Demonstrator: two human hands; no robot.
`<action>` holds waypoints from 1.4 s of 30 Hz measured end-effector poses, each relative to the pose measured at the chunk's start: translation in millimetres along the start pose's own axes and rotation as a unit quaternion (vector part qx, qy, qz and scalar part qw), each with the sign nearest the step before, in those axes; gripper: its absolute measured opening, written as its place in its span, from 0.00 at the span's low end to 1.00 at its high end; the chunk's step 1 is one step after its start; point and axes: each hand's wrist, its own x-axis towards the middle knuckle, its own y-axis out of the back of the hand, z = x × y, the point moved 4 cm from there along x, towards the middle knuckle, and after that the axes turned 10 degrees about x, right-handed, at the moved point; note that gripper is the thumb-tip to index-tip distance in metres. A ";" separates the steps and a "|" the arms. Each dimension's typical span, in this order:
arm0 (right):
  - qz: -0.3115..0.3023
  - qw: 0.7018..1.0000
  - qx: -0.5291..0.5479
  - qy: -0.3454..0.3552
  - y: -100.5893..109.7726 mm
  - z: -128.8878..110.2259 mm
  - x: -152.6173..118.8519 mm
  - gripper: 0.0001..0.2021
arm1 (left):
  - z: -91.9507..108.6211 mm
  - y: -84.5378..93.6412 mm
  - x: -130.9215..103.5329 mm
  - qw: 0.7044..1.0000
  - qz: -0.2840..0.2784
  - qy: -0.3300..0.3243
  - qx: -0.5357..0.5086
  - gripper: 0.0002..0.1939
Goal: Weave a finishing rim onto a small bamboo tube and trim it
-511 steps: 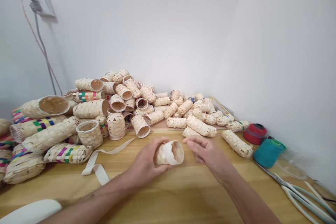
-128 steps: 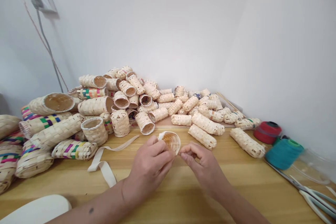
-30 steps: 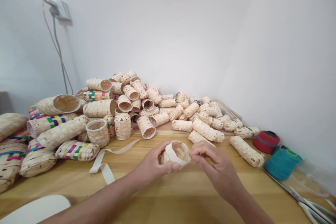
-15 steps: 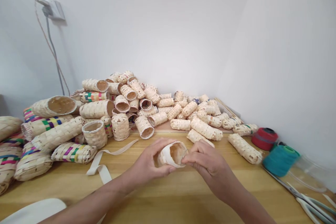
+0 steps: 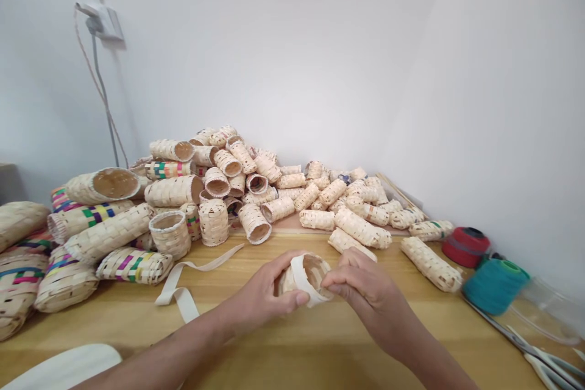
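My left hand (image 5: 262, 295) is wrapped around a small woven basket (image 5: 319, 269), its open mouth tilted toward my right hand. A white cloth band (image 5: 301, 280) runs round the outside of the basket near its rim, and my left thumb presses on it. At the right side of the rim my right hand (image 5: 361, 286) is closed in a pinch. What those fingers hold is too small to make out. To the left of my hands a cream ribbon (image 5: 172, 289) lies in loose folds on the wooden table (image 5: 274, 359).
Woven baskets (image 5: 171, 192) are heaped along the wall, with smaller closed woven pieces (image 5: 363, 225) at centre and right. Red thread (image 5: 465, 247), teal thread (image 5: 496, 285) and scissors (image 5: 532, 350) lie on the right. A white rounded object (image 5: 68, 368) sits lower left.
The basket has turned slightly and sits a little lower and to the right in view. My right fingers stay pinched at its rim. The whole view has shifted a little.
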 end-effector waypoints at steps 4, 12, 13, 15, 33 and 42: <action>-0.006 1.000 0.019 0.010 -1.4 0.1 0.2 0.13 | 2.2 -2.3 -0.8 0.998 -0.044 0.012 -0.052 0.33; -0.009 0.999 0.033 0.010 -3.1 -1.4 0.6 0.13 | 10.1 -5.5 -2.7 0.991 -0.088 0.034 -0.093 0.27; -0.010 0.999 0.034 0.008 -3.3 -1.4 0.4 0.13 | 10.0 -6.1 -2.8 0.990 -0.092 0.036 -0.099 0.27; -0.011 0.999 0.035 0.004 -3.5 -1.3 0.2 0.13 | 9.2 -6.6 -2.7 0.988 -0.090 0.039 -0.117 0.26; -0.029 0.997 0.061 -0.026 -9.3 -1.1 0.0 0.13 | 8.7 -5.5 -1.0 0.986 -0.073 0.052 -0.141 0.22; -0.042 0.995 0.073 -0.043 -10.3 1.4 0.1 0.12 | 10.7 -4.5 -1.4 0.989 -0.073 0.042 -0.119 0.23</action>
